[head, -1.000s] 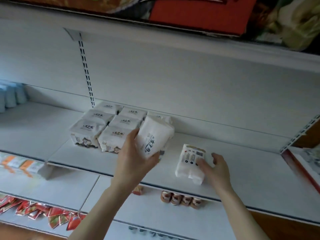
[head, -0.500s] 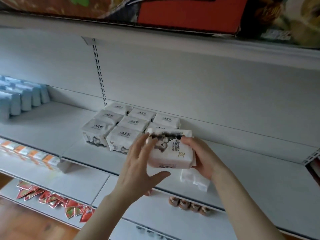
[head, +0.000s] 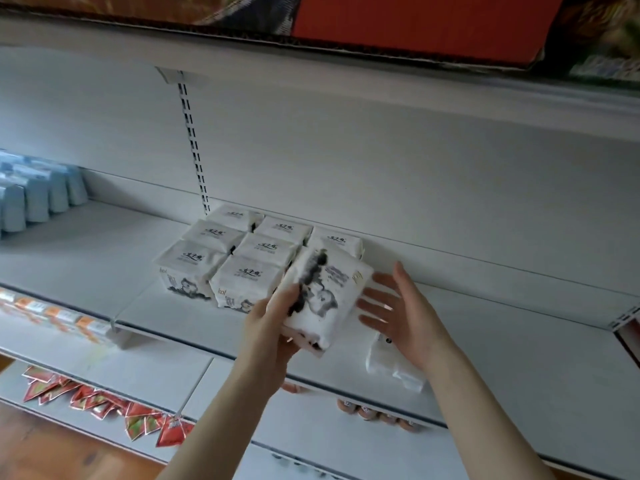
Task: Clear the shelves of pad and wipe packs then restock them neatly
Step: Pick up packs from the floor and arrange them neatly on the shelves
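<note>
Seven white packs [head: 247, 275] stand in tidy rows at the back of the shelf [head: 519, 341], three in the left row, three in the middle and one on the right. The left hand [head: 266, 327] grips another white pack [head: 322, 299] by its lower left corner, thumb on the printed face. It is tilted and held above the shelf, in front of the single pack [head: 337, 240] on the right. The right hand [head: 398, 306] is open with straight fingers, palm turned toward the held pack, just beside its right edge. A further pack [head: 391, 365] lies flat near the shelf's front lip, below the right wrist. Blue packs [head: 34, 199] line the shelf far left, and red sachets [head: 104, 400] hang lower down.
</note>
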A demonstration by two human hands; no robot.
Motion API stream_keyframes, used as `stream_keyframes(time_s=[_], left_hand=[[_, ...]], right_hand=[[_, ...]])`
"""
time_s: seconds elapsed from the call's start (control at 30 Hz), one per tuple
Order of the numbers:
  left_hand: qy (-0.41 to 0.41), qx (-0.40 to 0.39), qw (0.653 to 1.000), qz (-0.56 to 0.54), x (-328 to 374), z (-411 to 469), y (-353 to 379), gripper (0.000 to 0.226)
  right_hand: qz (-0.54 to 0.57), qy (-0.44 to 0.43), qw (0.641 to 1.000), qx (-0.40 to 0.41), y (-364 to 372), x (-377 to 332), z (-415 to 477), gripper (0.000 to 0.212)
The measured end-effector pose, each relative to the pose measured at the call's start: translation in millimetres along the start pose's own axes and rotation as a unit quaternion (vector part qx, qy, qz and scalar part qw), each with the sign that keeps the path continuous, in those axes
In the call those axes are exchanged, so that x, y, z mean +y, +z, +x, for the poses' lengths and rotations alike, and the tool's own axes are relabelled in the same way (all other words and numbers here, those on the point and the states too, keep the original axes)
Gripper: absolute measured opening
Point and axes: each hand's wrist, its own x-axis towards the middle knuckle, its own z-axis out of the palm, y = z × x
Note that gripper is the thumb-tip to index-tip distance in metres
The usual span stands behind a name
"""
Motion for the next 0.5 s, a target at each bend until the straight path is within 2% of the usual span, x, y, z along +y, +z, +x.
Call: stream_keyframes(time_s=[0.1, 0.2, 0.23, 0.3, 0.37, 0.43, 0.5], left_hand=[[0.006, 0.036, 0.997, -0.065, -16.7, 0.5, 10.4, 0.052], [-0.013, 0.056, 0.998, -0.008, -31.9, -6.9, 17.3, 0.070], [-0.018, 0.054, 0.998, 0.033, -34.6, -8.3, 15.7, 0.064], [-0.026, 0.032, 0.991, 0.127, -37.4, -9.4, 8.8, 0.037], [-0.033, 0.051, 0.982, 0.176, -42.0, -6.9, -2.6, 0.027], [-0.025, 0.089, 0.976, 0.197, -46.5, -2.0, -16.0, 0.028], [-0.017, 0.119, 0.971, 0.205, -48.0, 1.8, -26.8, 0.028]], right_hand=[[-0.085, 0.034, 0.995, -0.036, 10.7, 16.5, -10.3, 0.063], [-0.165, 0.018, 0.985, -0.040, 22.6, 22.4, -16.5, 0.053], [-0.169, 0.007, 0.985, -0.023, 23.0, 19.9, -14.9, 0.050], [-0.206, -0.036, 0.978, 0.016, 18.4, 12.7, -8.6, 0.045], [-0.336, -0.103, 0.935, 0.045, 12.1, 5.5, -0.1, 0.050], [-0.476, -0.151, 0.866, 0.030, 10.6, 4.6, 9.5, 0.065], [-0.559, -0.170, 0.811, 0.002, 14.2, 11.6, 20.2, 0.073]])
